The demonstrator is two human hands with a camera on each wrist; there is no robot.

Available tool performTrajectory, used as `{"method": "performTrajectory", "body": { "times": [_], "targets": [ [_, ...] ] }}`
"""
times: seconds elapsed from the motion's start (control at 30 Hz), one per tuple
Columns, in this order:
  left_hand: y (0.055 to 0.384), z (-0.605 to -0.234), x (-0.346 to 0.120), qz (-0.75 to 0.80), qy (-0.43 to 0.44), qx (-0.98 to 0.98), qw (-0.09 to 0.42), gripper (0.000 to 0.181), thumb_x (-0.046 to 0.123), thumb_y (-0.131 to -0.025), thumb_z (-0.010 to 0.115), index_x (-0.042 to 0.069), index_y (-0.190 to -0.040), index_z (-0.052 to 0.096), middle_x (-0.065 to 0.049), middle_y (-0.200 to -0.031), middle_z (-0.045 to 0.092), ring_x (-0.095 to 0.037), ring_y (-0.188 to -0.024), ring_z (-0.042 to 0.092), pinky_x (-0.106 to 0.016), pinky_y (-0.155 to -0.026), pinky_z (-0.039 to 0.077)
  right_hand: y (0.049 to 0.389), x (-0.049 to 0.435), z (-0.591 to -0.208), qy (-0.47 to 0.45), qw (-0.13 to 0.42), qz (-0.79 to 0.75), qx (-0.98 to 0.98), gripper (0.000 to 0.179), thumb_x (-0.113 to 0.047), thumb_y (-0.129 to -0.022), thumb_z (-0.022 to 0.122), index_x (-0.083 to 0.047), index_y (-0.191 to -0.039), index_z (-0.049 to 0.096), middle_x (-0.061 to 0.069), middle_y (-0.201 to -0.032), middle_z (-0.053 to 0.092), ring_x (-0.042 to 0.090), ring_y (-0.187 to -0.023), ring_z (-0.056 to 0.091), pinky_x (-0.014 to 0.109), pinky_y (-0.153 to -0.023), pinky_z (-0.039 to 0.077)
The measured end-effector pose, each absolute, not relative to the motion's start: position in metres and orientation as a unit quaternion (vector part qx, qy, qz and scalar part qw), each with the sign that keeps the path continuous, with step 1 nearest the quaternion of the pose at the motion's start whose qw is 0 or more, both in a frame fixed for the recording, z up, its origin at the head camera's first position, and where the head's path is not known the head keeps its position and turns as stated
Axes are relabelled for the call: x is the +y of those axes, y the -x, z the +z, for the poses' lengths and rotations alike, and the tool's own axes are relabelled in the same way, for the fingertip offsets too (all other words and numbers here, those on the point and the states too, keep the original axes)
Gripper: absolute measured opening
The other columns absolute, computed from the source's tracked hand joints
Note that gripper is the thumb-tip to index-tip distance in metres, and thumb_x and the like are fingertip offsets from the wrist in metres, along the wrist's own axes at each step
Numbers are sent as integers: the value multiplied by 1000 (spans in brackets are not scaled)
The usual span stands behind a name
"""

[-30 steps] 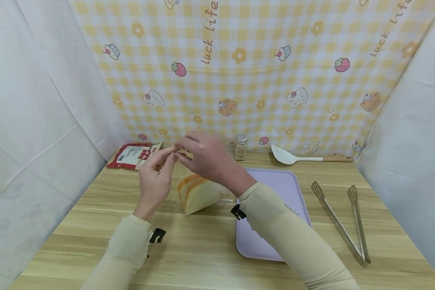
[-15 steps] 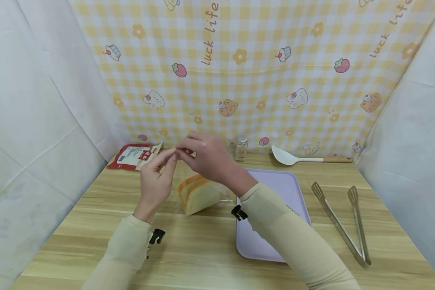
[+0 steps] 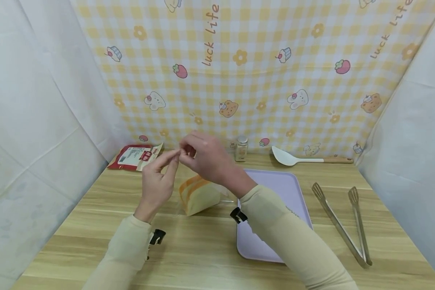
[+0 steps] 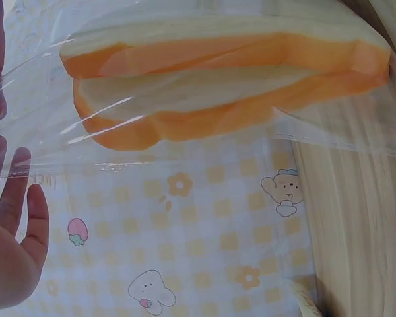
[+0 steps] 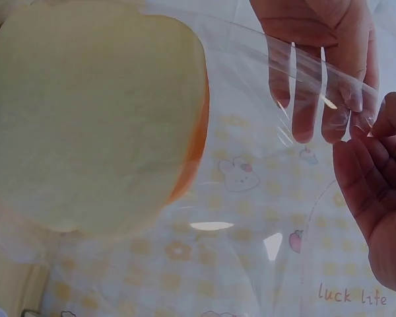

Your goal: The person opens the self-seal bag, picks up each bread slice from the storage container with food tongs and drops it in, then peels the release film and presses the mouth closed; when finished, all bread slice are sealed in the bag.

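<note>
White bread slices [image 3: 203, 199] with orange crust stand on the table inside a clear plastic bag [image 5: 247, 39]. Above them, my left hand [image 3: 156, 187] pinches the bag's gathered upper end between thumb and fingertips. My right hand [image 3: 208, 159] meets it there, thumb and forefinger pinching the same plastic just to the right. In the right wrist view the film stretches from the bread [image 5: 99, 119] up to both sets of fingertips. The left wrist view shows the crust edges of the slices [image 4: 218, 56] through the film. Exactly what lies between the touching fingertips is hidden.
A lilac tray [image 3: 244, 245] lies under my right forearm. Metal tongs [image 3: 342, 229] rest spread to its right. Along the back are a red and cream packet [image 3: 132, 157], a small glass jar [image 3: 241, 150] and a white spatula [image 3: 286, 157] with a wooden handle.
Both hands have shifted slightly to the right together, fingertips still meeting on the plastic. The bread, tray and tools have stayed in place.
</note>
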State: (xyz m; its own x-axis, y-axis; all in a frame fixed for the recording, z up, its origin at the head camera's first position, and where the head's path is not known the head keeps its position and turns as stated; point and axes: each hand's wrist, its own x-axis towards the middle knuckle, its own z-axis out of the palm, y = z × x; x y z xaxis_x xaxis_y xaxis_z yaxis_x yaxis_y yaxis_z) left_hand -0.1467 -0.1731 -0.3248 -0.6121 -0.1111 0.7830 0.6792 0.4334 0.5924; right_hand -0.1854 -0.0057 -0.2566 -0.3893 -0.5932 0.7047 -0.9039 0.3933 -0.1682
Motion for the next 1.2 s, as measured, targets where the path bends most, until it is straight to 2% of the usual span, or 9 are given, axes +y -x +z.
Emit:
{"method": "performTrajectory", "body": {
  "times": [0.23, 0.4, 0.53, 0.73, 0.87, 1.07, 1.2],
  "targets": [
    [147, -326, -171, -506, 195, -745, 388, 20, -6, -101, 63, -8, -117, 75, -24, -115, 77, 12, -108, 66, -13, -96, 54, 186, -6, -259, -442, 252, 341, -791, 2, -2, -92, 69, -2, -92, 67, 8, -85, 67, 17, -75, 62, 19, -69, 50],
    [147, -325, -170, -512, 191, -745, 383, 19, -5, -101, 63, -9, -116, 75, -25, -113, 77, 11, -106, 66, -13, -95, 54, 187, -6, -260, -428, 261, 364, -785, 5, 1, -90, 69, -2, -89, 66, 10, -81, 65, 19, -71, 62, 21, -67, 50],
    [146, -326, -170, -522, 190, -740, 378, 19, -5, -102, 62, -10, -116, 74, -26, -114, 77, 11, -105, 67, -12, -93, 54, 188, -5, -260, -432, 253, 383, -776, 2, -1, -93, 69, -1, -92, 70, 11, -84, 70, 19, -74, 67, 20, -70, 55],
    [145, -325, -171, -530, 185, -736, 378, 20, -4, -103, 62, -9, -117, 73, -26, -113, 77, 10, -102, 68, -12, -90, 55, 189, -1, -259, -453, 226, 397, -766, 8, -5, -94, 75, 0, -101, 77, 10, -92, 75, 18, -80, 71, 17, -76, 57],
    [145, -325, -172, -526, 183, -738, 381, 19, -5, -101, 63, -9, -116, 73, -27, -110, 77, 12, -102, 67, -11, -90, 55, 189, -2, -257, -470, 240, 364, -767, 10, -11, -94, 79, -3, -100, 79, 7, -91, 76, 15, -80, 69, 16, -75, 56],
    [146, -326, -173, -515, 191, -740, 388, 19, -8, -100, 62, -11, -115, 73, -27, -101, 77, 13, -101, 66, -11, -93, 54, 188, -3, -256, -483, 267, 340, -762, 9, -14, -98, 77, -6, -97, 80, 4, -86, 76, 12, -77, 68, 20, -74, 57],
    [146, -327, -173, -517, 193, -739, 387, 19, -7, -100, 62, -10, -115, 73, -26, -100, 77, 12, -101, 66, -12, -93, 54, 186, -3, -256, -468, 231, 388, -760, 9, -13, -99, 75, -6, -97, 80, 6, -89, 76, 13, -79, 69, 23, -73, 59]
  ]
}}
